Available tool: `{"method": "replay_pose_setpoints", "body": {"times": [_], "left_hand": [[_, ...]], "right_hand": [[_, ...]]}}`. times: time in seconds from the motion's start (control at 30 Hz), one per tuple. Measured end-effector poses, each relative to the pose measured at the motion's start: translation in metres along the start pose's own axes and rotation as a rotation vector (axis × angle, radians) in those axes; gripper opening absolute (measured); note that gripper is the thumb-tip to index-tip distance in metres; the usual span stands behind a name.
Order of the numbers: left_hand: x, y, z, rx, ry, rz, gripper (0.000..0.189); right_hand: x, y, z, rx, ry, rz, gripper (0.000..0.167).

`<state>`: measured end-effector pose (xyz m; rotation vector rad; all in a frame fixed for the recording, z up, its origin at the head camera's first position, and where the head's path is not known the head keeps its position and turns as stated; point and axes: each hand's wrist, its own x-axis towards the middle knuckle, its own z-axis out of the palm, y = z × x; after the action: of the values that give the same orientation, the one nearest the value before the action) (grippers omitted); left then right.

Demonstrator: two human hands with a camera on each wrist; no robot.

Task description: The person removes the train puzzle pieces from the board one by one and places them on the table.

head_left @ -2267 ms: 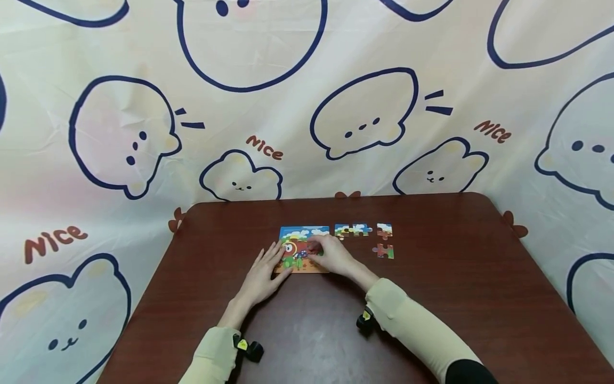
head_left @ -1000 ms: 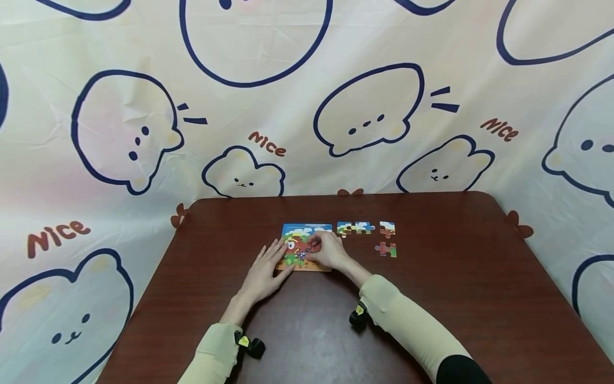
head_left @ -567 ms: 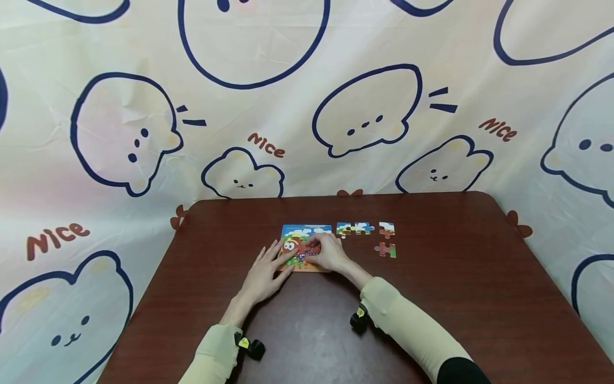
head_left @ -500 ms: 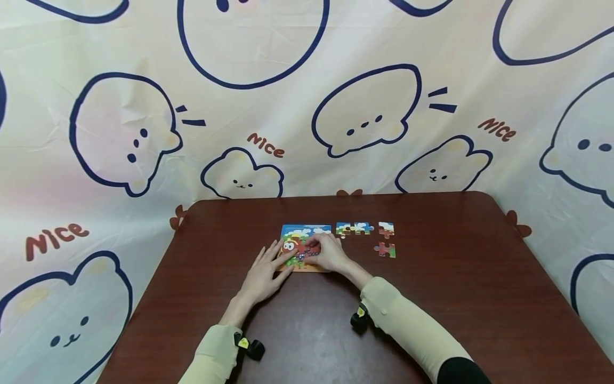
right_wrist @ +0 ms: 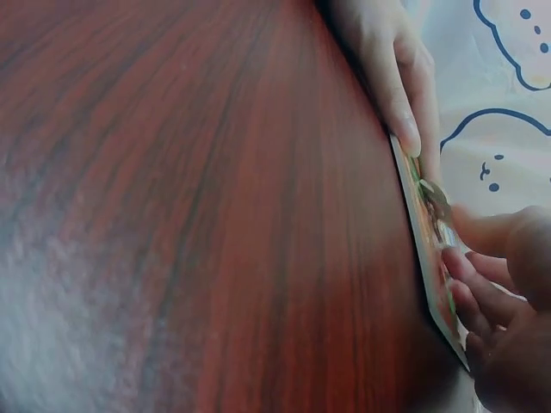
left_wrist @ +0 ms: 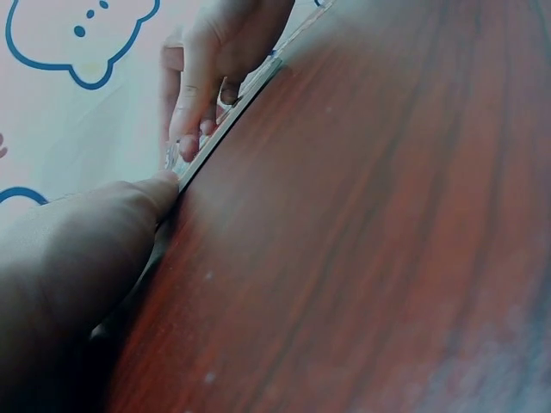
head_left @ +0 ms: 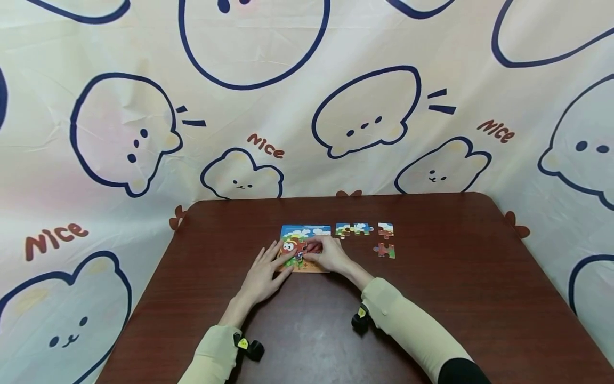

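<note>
A jigsaw puzzle board [head_left: 299, 229] with a red cartoon figure, blue sky and sandy bottom lies flat near the table's far side. My left hand [head_left: 260, 278] rests on its left edge with spread, extended fingers, one reaching in over the picture. Over the right half, my right hand [head_left: 331, 255] pinches a small puzzle piece [right_wrist: 436, 200] between thumb and fingers, close above the board. In the right wrist view this piece stands tilted against the picture. My right fingers hide much of the board's right part in the head view.
Right of the board lie two joined-looking sky pieces [head_left: 355, 229], a separate piece with cloud and red [head_left: 386, 230], and a red-green piece [head_left: 385, 250]. The brown wooden table [head_left: 431, 298] meets a cartoon-print curtain [head_left: 297, 117] behind and at both sides.
A finger of my left hand has spread rightward over the picture beside the right hand. My right hand stays over the board's right half with small shifts. The loose pieces stay put.
</note>
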<state>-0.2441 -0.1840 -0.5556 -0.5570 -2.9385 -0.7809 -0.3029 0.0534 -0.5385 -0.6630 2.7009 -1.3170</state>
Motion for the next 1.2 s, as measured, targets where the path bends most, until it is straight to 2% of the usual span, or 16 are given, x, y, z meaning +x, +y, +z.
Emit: {"method": "replay_pose_setpoints", "body": {"times": [0.2, 0.37, 0.63, 0.77, 0.97, 1.2], "left_hand": [[-0.002, 0.0, 0.002, 0.007, 0.006, 0.001, 0.054], [-0.002, 0.001, 0.002, 0.018, 0.004, 0.003, 0.054], [-0.001, 0.002, 0.003, 0.028, 0.004, 0.006, 0.054], [-0.002, 0.002, 0.002, 0.027, 0.003, 0.0, 0.054], [-0.002, 0.002, 0.001, 0.03, 0.005, 0.001, 0.054], [-0.001, 0.002, 0.001, 0.034, 0.014, 0.006, 0.055]], "right_hand": [[-0.001, -0.002, 0.001, 0.063, -0.021, -0.01, 0.033], [-0.002, 0.001, -0.003, 0.141, -0.004, -0.003, 0.034], [-0.017, 0.011, -0.034, 0.23, 0.055, 0.024, 0.038], [-0.027, 0.019, -0.055, 0.225, 0.07, 0.037, 0.039], [-0.045, 0.035, -0.08, 0.173, 0.088, 0.101, 0.04], [-0.064, 0.052, -0.102, 0.113, 0.123, 0.091, 0.039]]}}
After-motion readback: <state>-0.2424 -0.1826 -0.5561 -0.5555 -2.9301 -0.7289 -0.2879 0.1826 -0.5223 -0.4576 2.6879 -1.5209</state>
